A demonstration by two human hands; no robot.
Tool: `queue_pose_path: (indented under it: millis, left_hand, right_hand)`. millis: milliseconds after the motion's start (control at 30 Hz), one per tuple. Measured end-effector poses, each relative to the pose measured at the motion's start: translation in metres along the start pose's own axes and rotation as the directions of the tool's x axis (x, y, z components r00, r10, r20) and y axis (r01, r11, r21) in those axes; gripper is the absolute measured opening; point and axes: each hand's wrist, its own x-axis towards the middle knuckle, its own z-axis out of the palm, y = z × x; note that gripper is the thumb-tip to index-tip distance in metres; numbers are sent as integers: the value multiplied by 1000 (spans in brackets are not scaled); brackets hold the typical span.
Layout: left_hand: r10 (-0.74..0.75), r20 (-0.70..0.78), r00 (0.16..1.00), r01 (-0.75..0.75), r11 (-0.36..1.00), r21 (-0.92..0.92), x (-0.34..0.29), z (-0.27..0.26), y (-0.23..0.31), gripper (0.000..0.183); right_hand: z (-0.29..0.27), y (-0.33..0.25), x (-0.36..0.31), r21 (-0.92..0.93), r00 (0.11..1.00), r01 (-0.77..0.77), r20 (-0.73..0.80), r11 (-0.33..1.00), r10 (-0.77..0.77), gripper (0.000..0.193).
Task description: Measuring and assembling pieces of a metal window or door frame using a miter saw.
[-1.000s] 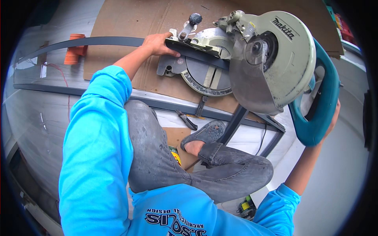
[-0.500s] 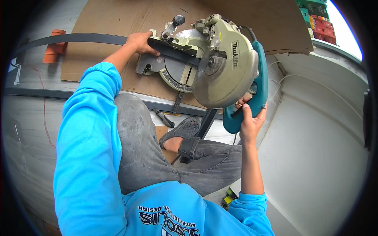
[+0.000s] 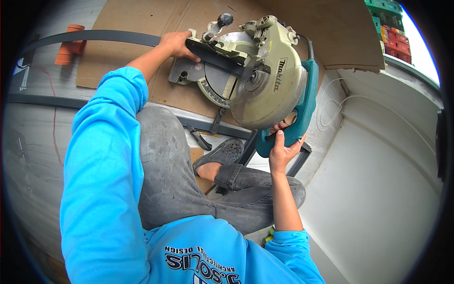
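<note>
A mitre saw (image 3: 279, 78) with a cream body and round blade guard stands in front of me. My right hand (image 3: 284, 150) is wrapped round the lower part of its teal handle (image 3: 307, 94). My left hand (image 3: 178, 45) presses a long dark grey metal bar (image 3: 113, 36) against the saw's fence, thumb in front and fingers behind. That bar runs out to the left from the saw, and its right end passes behind the guard, which hides the contact with the blade. Beside my left hand rises the saw's clamp knob (image 3: 224, 20).
Cardboard (image 3: 127, 66) lies under the saw. An orange pipe fitting (image 3: 70, 45) sits at the far left. Another dark bar (image 3: 47, 101), a utility knife (image 3: 200, 139) and a pencil lie near my shoe (image 3: 226, 154). A white wall (image 3: 378, 156) bounds the right; stacked crates (image 3: 396, 45) stand beyond.
My right hand and the saw handle have moved left and slightly up in the picture, toward the saw base. My left hand keeps its hold on the bar while the view has shifted slightly.
</note>
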Motion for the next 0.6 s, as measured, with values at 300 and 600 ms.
queue_pose_path:
  millis: [300,600]
  left_hand:
    - [-27,16,1000,27,1000,6,-3,-3,3,101]
    - [13,-35,999,-12,1000,7,-4,1,0,99]
  right_hand:
    - [-5,-7,6,34,999,-45,2,998,45,38]
    - [0,5,0,58,1000,-19,-12,998,20,39]
